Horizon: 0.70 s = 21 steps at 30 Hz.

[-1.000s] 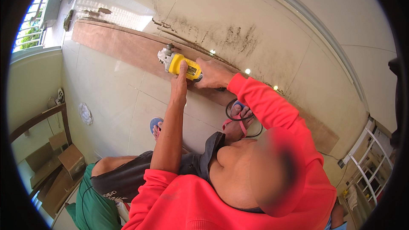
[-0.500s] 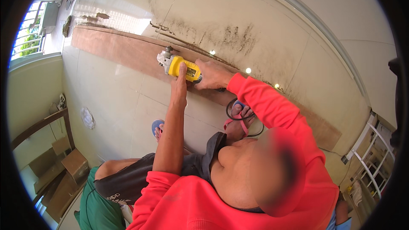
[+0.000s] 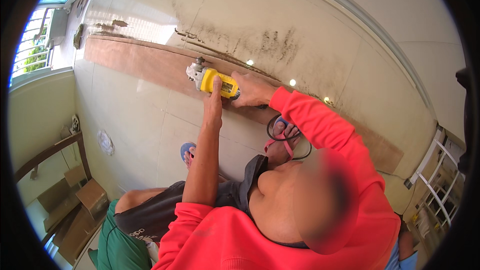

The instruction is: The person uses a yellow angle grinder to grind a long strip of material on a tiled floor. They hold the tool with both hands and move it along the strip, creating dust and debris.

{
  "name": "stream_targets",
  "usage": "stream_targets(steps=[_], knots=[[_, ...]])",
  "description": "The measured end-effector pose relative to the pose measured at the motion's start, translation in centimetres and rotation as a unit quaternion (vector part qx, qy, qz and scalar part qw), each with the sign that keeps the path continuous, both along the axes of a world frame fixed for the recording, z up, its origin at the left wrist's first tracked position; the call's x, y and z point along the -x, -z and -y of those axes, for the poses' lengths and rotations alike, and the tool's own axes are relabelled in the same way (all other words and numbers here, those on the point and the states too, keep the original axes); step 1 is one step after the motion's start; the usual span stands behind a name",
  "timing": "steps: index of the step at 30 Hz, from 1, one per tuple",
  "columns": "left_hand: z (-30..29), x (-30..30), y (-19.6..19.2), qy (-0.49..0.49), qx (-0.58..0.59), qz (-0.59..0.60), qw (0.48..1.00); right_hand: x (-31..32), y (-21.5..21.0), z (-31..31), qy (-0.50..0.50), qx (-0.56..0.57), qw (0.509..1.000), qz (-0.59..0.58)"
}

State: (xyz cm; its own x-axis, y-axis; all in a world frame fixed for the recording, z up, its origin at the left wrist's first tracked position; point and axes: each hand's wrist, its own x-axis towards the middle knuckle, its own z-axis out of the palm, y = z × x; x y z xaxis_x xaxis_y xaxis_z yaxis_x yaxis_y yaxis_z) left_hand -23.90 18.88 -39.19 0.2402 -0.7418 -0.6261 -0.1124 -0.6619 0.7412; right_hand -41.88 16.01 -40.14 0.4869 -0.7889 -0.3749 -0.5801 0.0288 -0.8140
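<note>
A yellow angle grinder with a silver metal head lies across a long reddish-brown wooden board. My left hand holds the grinder's body from the near side, its thumb laid along the yellow casing. Round the rear end, my right hand is closed on the handle. At the head, a small dark spindle part points away from me; I cannot make out a disc. A black power cord loops down beside my sandalled foot. The board's middle is partly covered by my hands and right sleeve.
Dark dust streaks mark the pale tiled floor beyond the board. Cardboard boxes and a brown wooden frame stand at the left. A white metal rack is at the right. A crumpled white piece lies on the floor.
The whole view has shifted slightly. Both hands keep their hold on the grinder, which stays at nearly the same spot over the board.
</note>
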Motion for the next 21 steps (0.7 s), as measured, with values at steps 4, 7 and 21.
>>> stream_targets(steps=[4, 7, 21], knots=[[-0.12, 0.15, -0.21, 0.006, -0.008, 0.001, 1.000, 0.13, -0.06, -0.23, -0.003, 0.003, 1.000, -0.005], [-0.14, 0.13, -0.19, 0.009, -0.009, -0.004, 1.000, 0.18, -0.03, -0.29, -0.001, 0.002, 1.000, -0.003], [-0.15, -0.05, 0.44, 0.009, -0.014, -0.004, 1.000, 0.36, -0.18, -0.19, -0.004, 0.002, 1.000, -0.004]])
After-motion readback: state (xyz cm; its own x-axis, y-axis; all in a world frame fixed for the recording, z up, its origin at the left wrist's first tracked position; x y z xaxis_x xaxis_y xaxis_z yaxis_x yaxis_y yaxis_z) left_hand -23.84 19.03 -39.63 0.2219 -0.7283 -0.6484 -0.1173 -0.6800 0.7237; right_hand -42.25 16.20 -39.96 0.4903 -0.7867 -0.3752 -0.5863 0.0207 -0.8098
